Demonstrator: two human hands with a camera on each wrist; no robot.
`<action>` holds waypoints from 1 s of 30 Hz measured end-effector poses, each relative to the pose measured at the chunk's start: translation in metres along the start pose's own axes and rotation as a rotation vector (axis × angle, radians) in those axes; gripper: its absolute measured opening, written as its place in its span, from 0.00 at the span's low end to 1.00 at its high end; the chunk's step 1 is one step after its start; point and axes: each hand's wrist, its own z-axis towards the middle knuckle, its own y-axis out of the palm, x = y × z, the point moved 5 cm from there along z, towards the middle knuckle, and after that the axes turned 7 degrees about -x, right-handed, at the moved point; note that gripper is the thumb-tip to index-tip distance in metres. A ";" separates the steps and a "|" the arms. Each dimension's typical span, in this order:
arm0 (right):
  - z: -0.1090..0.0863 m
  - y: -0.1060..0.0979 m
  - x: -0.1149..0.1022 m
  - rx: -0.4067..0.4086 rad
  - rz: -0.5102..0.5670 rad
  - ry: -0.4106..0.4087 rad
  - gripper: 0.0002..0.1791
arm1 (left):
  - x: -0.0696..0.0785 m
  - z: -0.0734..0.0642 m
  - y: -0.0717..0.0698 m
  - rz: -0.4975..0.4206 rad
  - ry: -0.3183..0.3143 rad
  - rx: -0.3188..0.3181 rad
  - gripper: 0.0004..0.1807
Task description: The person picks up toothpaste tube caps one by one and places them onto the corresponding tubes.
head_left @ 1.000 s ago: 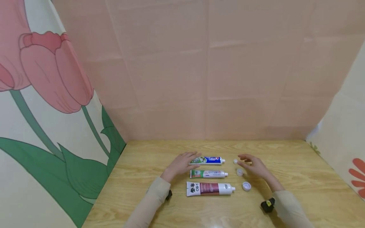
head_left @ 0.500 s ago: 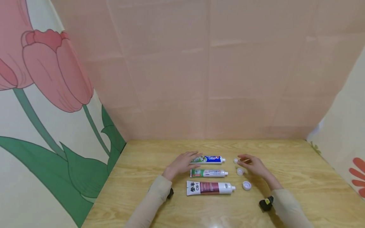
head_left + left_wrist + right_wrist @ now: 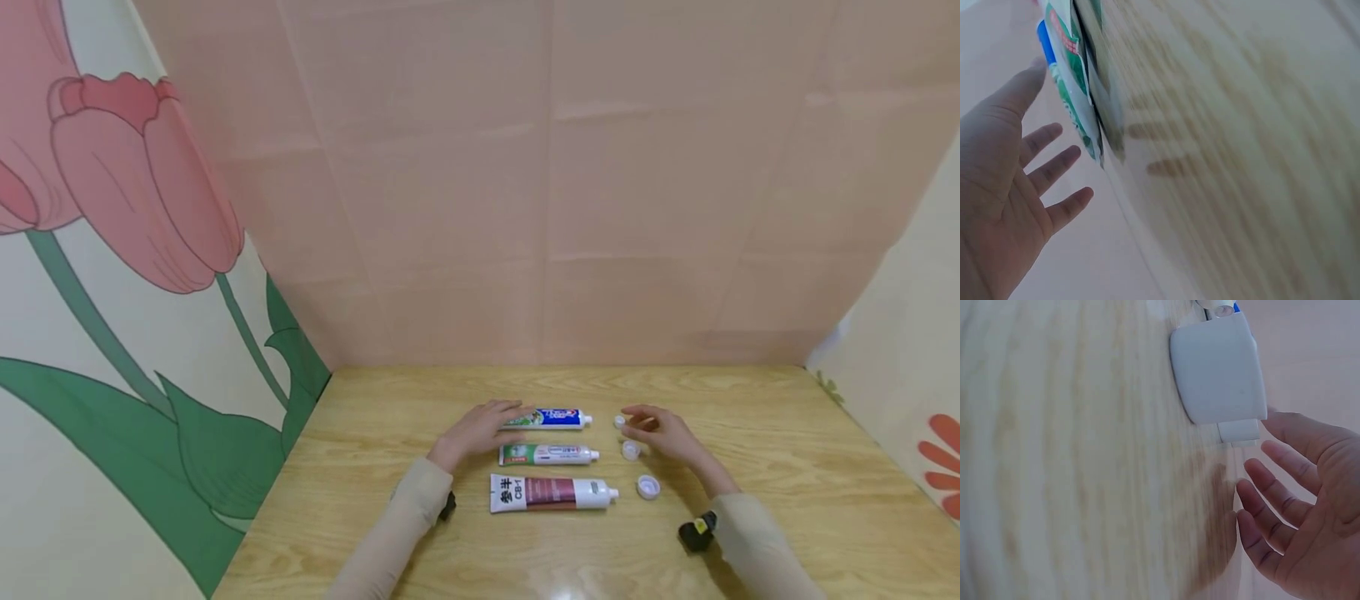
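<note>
Three toothpaste tubes lie in a row in the head view: a blue-and-green tube (image 3: 558, 418) farthest, a green-and-white tube (image 3: 551, 454) in the middle, a maroon-and-white tube (image 3: 553, 493) nearest. My left hand (image 3: 480, 429) hovers over the flat end of the blue-and-green tube, covering part of it; the left wrist view shows the fingers (image 3: 1054, 169) spread and relaxed. My right hand (image 3: 663, 435) is beside a small white cap (image 3: 619, 422), thumb and fingers loosely bent around its right side. In the right wrist view the thumb is close to a small cap (image 3: 1239, 430), behind a larger white cap (image 3: 1219, 372).
Two more white caps, a middle one (image 3: 631, 450) and a larger one (image 3: 648, 487), sit right of the tube nozzles. The wooden table (image 3: 375, 533) meets a pinkish cloth backdrop (image 3: 450, 208) behind. A flower-printed wall covering (image 3: 150, 183) stands at the left.
</note>
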 end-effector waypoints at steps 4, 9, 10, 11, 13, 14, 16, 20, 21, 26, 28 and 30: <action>0.008 -0.003 0.004 0.002 0.011 -0.063 0.22 | -0.001 0.006 -0.001 -0.008 0.006 -0.010 0.30; 0.019 -0.006 0.015 -0.037 0.031 -0.049 0.23 | -0.002 0.014 -0.004 -0.008 0.018 -0.019 0.30; 0.020 -0.008 0.010 -0.047 0.037 -0.043 0.23 | -0.002 0.016 -0.004 -0.006 0.020 -0.019 0.30; 0.021 -0.010 0.007 -0.055 0.043 -0.043 0.22 | -0.003 0.018 -0.004 -0.004 0.021 -0.017 0.30; 0.024 -0.011 0.009 -0.064 0.040 -0.036 0.23 | -0.004 0.021 -0.004 0.002 0.022 -0.016 0.29; 0.026 -0.012 0.010 -0.071 0.041 -0.034 0.23 | -0.004 0.023 -0.004 0.003 0.019 -0.017 0.29; 0.029 -0.013 0.011 -0.071 0.042 -0.034 0.23 | -0.005 0.026 -0.003 0.004 0.018 -0.017 0.29; 0.034 -0.011 0.025 -0.063 0.041 -0.039 0.23 | -0.008 0.030 -0.002 0.001 0.011 -0.031 0.29; 0.034 -0.011 0.026 -0.061 0.040 -0.038 0.23 | -0.008 0.030 -0.001 0.002 0.008 -0.037 0.29; 0.034 -0.010 0.025 -0.067 0.027 -0.029 0.22 | -0.011 0.032 0.002 0.016 -0.004 -0.059 0.28; 0.034 -0.009 0.024 -0.068 0.026 -0.029 0.22 | -0.012 0.032 0.003 0.020 -0.006 -0.063 0.28; 0.035 -0.009 0.024 -0.071 0.022 -0.031 0.22 | -0.014 0.032 0.003 0.014 -0.012 -0.066 0.28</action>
